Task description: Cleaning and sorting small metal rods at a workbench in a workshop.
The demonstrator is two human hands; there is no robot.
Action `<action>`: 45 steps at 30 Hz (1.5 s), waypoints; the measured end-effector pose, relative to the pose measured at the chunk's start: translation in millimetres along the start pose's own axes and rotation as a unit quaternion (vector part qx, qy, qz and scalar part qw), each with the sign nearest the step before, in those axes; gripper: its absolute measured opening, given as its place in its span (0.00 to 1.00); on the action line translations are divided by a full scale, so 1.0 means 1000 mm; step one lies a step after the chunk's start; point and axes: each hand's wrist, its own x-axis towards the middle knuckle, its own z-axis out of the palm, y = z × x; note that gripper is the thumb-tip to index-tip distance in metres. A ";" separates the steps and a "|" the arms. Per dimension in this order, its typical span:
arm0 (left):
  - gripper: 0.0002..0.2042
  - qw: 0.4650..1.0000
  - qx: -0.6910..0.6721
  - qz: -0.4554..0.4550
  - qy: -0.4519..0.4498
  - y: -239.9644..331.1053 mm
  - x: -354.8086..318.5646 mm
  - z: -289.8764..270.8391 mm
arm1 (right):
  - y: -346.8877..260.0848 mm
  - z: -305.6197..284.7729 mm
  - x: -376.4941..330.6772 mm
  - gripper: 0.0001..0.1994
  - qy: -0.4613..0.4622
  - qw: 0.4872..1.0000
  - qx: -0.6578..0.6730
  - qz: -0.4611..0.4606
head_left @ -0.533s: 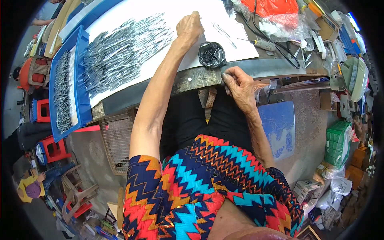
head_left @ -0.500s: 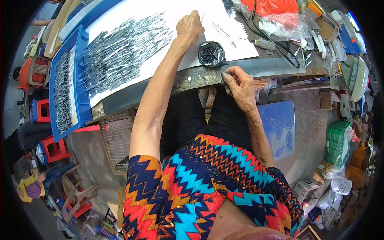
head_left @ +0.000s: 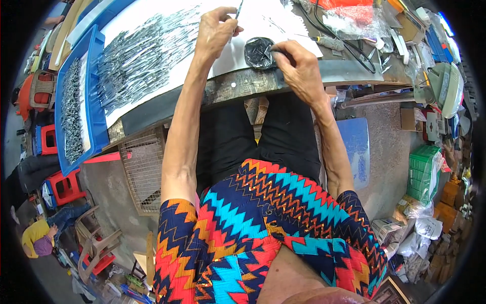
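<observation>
My left hand is over the white sheet, closed in a pinch on a thin dark strip that points up and away. To its left lies a broad spread of similar thin, dark, shiny strips. A small round container lined with black plastic sits near the table's front edge. My right hand is at the container's right rim, thumb and forefinger brought together. Whatever they hold, if anything, is too small to make out.
A blue tray with many small dark pieces stands at the table's left end. A black cable, clear plastic bags and a screwdriver lie at the right. A grey-green lamp juts out beyond them.
My left hand has drawn back toward me and slightly left, and a strip now shows in its fingers. My right hand has moved up from the table edge to the black-lined container.
</observation>
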 end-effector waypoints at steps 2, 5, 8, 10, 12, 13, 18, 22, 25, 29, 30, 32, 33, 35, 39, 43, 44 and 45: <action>0.16 0.997 -0.072 -0.014 0.001 0.000 -0.019 -0.004 | 0.004 0.008 0.009 0.06 -0.024 0.995 -0.053 -0.076; 0.16 0.981 -0.187 -0.050 0.012 0.004 -0.045 -0.004 | 0.009 0.016 0.013 0.06 -0.068 0.985 -0.122 -0.099; 0.15 0.984 -0.159 -0.069 0.026 0.013 -0.068 -0.002 | 0.009 0.023 0.014 0.07 -0.087 0.976 -0.178 -0.084; 0.14 0.967 -0.236 -0.091 0.039 0.008 -0.078 0.001 | 0.011 0.027 0.015 0.07 -0.091 0.970 -0.211 -0.074; 0.14 0.963 -0.248 -0.094 0.041 0.008 -0.084 0.001 | 0.014 0.030 0.015 0.07 -0.090 0.960 -0.243 -0.109; 0.13 0.960 -0.258 -0.098 0.043 0.008 -0.086 0.002 | 0.014 0.031 0.016 0.07 -0.091 0.959 -0.243 -0.111; 0.12 0.966 -0.227 -0.121 0.033 0.006 -0.094 0.003 | 0.016 0.032 0.017 0.07 -0.072 0.976 -0.187 -0.090; 0.12 0.963 -0.241 -0.121 0.015 0.016 -0.099 0.007 | 0.019 0.029 0.018 0.07 -0.058 0.989 -0.129 -0.029; 0.11 0.955 -0.270 -0.126 0.001 0.017 -0.102 0.012 | 0.018 0.025 0.019 0.08 -0.042 0.998 0.011 0.039; 0.11 0.945 -0.294 -0.144 -0.021 0.019 -0.105 0.017 | 0.009 0.016 0.020 0.07 -0.043 0.973 0.164 0.155; 0.11 0.944 -0.294 -0.145 -0.024 0.018 -0.105 0.019 | 0.010 0.014 0.020 0.07 -0.056 0.962 0.205 0.170; 0.10 0.929 -0.342 -0.139 -0.030 0.016 -0.107 0.021 | 0.007 0.012 0.020 0.08 -0.069 0.949 0.246 0.183; 0.10 0.929 -0.341 -0.139 -0.030 0.016 -0.107 0.023 | 0.004 0.013 0.019 0.08 -0.066 0.932 0.296 0.201; 0.10 0.918 -0.365 -0.156 -0.020 0.016 -0.108 0.026 | 0.005 0.013 0.018 0.08 -0.061 0.911 0.344 0.219; 0.10 0.931 -0.334 -0.141 -0.032 0.015 -0.109 0.029 | 0.015 0.012 0.015 0.08 -0.068 0.894 0.393 0.204; 0.11 0.937 -0.315 -0.145 -0.036 0.023 -0.111 0.029 | 0.010 0.010 0.012 0.12 -0.073 0.909 0.376 0.165; 0.11 0.937 -0.314 -0.150 -0.039 0.025 -0.111 0.029 | 0.010 0.009 0.010 0.12 -0.073 0.909 0.377 0.165; 0.11 0.937 -0.313 -0.150 -0.039 0.027 -0.111 0.030 | 0.009 0.007 0.009 0.12 -0.062 0.907 0.385 0.157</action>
